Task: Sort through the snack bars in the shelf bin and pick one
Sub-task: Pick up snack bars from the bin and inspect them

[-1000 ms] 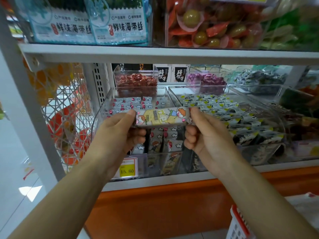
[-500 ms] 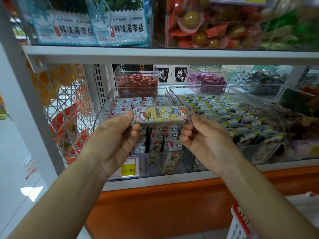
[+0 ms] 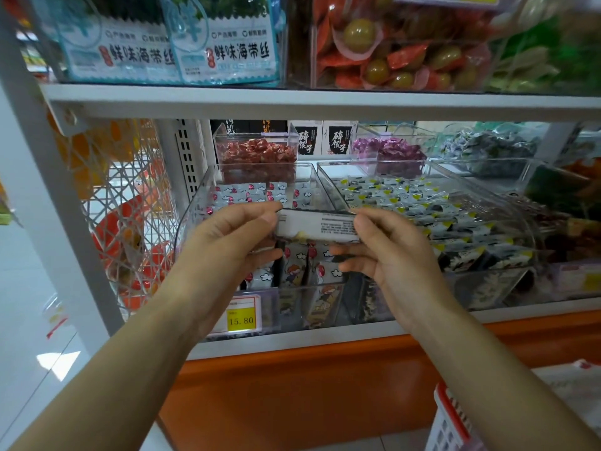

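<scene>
You are pinching the snack bar by its ends, left hand and right hand fingers closed on it, keeping its printed back flat for reading.

We note the snack bar: white back, fine dark print. Bars in the clear bin: pale grey, white clouds, red balloons. Price tag: yellow, red border. Shelf base orange; basket red and white.
</scene>
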Demonstrator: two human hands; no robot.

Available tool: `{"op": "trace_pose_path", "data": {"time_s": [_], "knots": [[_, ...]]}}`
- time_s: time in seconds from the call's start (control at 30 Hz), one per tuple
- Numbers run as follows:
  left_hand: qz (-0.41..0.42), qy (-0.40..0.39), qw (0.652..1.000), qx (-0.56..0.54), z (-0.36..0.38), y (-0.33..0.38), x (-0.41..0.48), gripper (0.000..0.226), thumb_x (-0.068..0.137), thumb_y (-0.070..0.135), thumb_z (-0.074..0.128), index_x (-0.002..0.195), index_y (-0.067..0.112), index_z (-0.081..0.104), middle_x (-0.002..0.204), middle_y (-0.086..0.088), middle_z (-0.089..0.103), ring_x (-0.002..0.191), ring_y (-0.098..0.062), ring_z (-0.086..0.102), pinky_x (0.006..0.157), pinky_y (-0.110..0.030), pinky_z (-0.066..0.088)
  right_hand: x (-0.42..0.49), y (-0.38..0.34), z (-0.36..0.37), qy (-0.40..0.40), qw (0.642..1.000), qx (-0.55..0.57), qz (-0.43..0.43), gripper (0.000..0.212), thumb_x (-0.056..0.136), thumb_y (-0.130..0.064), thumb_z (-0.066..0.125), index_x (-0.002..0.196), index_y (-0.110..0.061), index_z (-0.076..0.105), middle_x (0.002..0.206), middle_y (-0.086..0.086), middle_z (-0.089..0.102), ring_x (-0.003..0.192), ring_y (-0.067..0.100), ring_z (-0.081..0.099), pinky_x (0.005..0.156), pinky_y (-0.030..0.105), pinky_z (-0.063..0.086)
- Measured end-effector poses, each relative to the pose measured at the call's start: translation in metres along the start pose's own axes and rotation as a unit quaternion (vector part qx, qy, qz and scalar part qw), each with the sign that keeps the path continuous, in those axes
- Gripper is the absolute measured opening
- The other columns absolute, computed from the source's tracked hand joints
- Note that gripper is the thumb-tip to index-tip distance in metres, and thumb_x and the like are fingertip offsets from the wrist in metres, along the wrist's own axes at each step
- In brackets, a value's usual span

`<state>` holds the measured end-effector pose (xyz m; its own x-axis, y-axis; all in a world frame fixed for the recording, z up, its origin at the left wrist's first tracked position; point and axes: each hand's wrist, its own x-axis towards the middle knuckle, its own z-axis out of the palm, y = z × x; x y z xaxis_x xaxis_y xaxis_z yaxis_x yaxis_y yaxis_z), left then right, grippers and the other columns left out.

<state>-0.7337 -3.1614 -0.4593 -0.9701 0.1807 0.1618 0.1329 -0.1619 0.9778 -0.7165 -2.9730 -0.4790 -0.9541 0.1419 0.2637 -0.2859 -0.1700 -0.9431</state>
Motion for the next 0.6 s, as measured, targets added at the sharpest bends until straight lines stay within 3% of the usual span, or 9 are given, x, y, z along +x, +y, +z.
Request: {"op": "trace_pose_path", "data": {"time_s": [0.13,0.23,0.33,0.47,0.6], "knots": [[0.027,0.011,0.996,0.087,-0.0004,-0.0021,-0.0009,0.027,0.084,0.016,0.06,0.109,0.024,0.066,0.097,0.006,0.072,0.092,-0.009,0.068,0.082,-0.02,0.053,-0.0007,-0.0003,0.001,0.0,0.999,-0.034,-0.015,0.017,0.092,-0.015,0.056,0.098,-0.024,0.069,0.112,0.012,0.062,0.087,0.026,0.069,0.057,0.024,0.056],[0.022,0.015,0.993,0.118,-0.0013,-0.0006,-0.0009,0.028,0.083,0.016,0.062,0.109,0.027,0.066,0.095,0.007,0.072,0.089,-0.008,0.068,0.086,-0.026,0.051,-0.002,-0.0018,0.0014,0.016,0.997,-0.065,-0.031,0.013,0.088,-0.016,0.062,0.088,-0.025,0.071,0.101,0.014,0.064,0.088,0.028,0.067,0.054,0.027,0.056],[0.037,0.0,0.986,0.163,-0.0003,0.0005,-0.0027,0.031,0.083,0.016,0.064,0.111,0.029,0.065,0.098,0.009,0.071,0.088,-0.006,0.067,0.081,-0.02,0.051,-0.0024,-0.0029,0.0016,0.037,0.996,-0.077,-0.031,0.016,0.087,-0.014,0.063,0.077,-0.023,0.072,0.093,0.013,0.065,0.085,0.028,0.066,0.048,0.026,0.054],[0.05,-0.012,0.976,0.213,0.0027,0.0011,-0.005,0.036,0.081,0.019,0.067,0.112,0.036,0.063,0.102,0.013,0.064,0.092,-0.007,0.064,0.077,-0.015,0.046,-0.0013,-0.0015,0.0001,0.063,0.992,-0.1,-0.035,0.024,0.088,-0.014,0.061,0.066,-0.023,0.067,0.09,0.029,0.052,0.076,0.035,0.059,0.046,0.025,0.053],[0.054,-0.019,0.958,0.281,0.0066,-0.0019,-0.0054,0.029,0.083,0.022,0.065,0.109,0.034,0.063,0.1,0.011,0.062,0.088,-0.001,0.059,0.07,-0.011,0.042,-0.0007,0.0022,-0.0026,0.052,0.983,-0.158,-0.071,0.021,0.09,-0.011,0.059,0.07,-0.013,0.062,0.082,0.029,0.052,0.073,0.039,0.057,0.05,0.026,0.055]]}}
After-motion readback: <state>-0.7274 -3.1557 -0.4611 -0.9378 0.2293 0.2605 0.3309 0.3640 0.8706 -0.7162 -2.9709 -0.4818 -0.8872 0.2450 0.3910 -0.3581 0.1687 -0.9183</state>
